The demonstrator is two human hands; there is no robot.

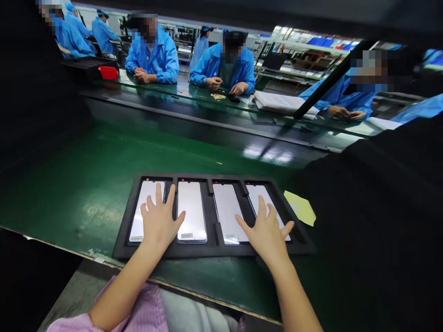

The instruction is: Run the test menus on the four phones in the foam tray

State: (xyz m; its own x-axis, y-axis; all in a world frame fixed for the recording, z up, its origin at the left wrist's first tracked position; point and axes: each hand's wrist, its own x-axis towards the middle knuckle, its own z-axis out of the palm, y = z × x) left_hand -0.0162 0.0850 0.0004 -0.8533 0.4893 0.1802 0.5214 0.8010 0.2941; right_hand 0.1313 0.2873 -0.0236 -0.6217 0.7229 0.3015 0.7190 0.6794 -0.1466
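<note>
A black foam tray [211, 249] lies on the green table. Several phones with lit white screens rest in its slots: a far-left phone [137, 226], a second phone [191, 210], a third phone [226, 210] and a far-right phone [254, 196]. My left hand [159, 223] is spread over the far-left phone, its thumb reaching toward the second. Over the far-right phone is my right hand [268, 230], fingers apart, thumb toward the third phone. Neither hand holds anything; whether the fingertips touch the screens I cannot tell.
A yellow paper [300, 208] lies right of the tray. The green table [86, 184] has its near edge below my forearms. Dark panels flank both sides. Beyond a conveyor strip [194, 117], several people in blue coats sit at a bench with a red bin [108, 73].
</note>
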